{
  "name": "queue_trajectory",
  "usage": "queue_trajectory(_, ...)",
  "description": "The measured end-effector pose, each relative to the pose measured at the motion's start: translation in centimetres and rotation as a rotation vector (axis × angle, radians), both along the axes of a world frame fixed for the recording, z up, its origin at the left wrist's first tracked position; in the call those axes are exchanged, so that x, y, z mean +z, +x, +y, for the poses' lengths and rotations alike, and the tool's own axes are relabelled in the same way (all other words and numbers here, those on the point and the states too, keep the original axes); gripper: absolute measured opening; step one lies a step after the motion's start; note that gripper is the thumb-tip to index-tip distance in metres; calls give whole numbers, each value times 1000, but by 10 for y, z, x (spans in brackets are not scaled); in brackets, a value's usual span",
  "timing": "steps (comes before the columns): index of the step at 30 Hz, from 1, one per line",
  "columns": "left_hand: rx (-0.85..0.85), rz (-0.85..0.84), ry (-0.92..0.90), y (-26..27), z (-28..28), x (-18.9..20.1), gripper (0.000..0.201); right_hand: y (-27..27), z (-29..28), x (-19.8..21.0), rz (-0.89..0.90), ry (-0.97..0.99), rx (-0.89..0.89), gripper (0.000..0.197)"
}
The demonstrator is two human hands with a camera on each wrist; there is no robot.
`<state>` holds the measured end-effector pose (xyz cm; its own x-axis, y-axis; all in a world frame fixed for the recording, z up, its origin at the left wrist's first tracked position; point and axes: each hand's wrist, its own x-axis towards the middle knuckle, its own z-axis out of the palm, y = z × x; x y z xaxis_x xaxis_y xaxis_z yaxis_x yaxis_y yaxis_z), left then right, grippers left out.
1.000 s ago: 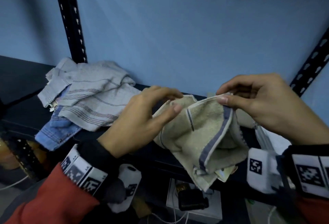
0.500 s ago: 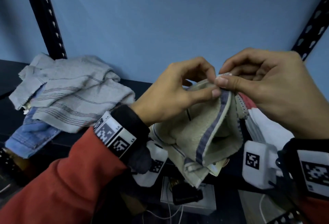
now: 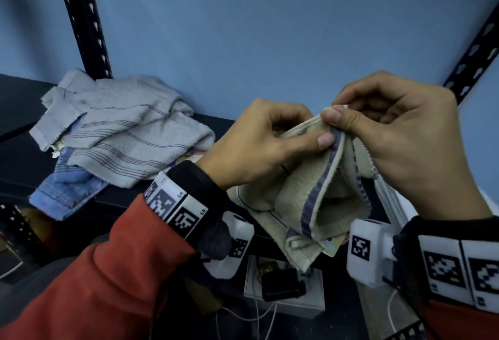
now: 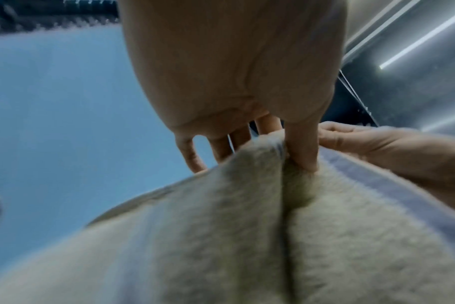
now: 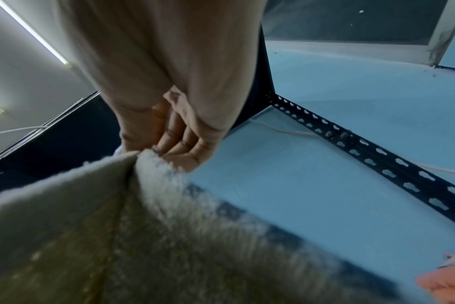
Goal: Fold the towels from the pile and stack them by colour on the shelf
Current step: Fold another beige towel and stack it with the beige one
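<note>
The head view looks forward and down from above the hands, facing the blue wall (image 3: 270,28) at 12 o'clock, with the shelf (image 3: 16,101) running off to 9 o'clock. The left wrist view sits under the left hand (image 4: 234,72), very near, and looks up along the fingers to the towel (image 4: 247,236) and ceiling lights at 2 o'clock. The right wrist view looks up along the right hand (image 5: 169,82), equally near, with the upright (image 5: 377,162) at 3 o'clock. All three share the towel's pinched top edge; the wrist views each catch the other hand.
</note>
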<state>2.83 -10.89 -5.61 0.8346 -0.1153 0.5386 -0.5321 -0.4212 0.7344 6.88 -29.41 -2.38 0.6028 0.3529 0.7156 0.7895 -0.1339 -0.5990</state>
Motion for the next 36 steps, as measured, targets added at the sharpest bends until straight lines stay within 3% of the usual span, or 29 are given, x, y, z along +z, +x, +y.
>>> queue_trajectory(3,102,43,286,2,15,-4,34,1,-4,2,-19,70,-42,14)
queue_trajectory(7,406,82,674,10,54,-9,56,3,-24,9,-53,158,-136,12)
queue_trajectory(16,545,273,613,-6,118,-2,92,9,-47,9,-42,169,-192,16)
queue_trajectory(18,524,286,565,-12,122,1,87,10,-43,7,-43,166,-184,14)
queue_trajectory(20,479,266,506,-18,113,8,69,9,-34,4,-46,151,-161,12)
queue_trajectory(28,171,-95,259,-18,18,18,22,-6,4,-6,-19,7,29,13)
queue_trajectory(32,109,-115,197,-13,12,8,17,-10,6,-5,-9,19,35,14)
queue_trajectory(36,174,-20,397,-10,28,3,28,-9,1,-2,-10,63,-1,14)
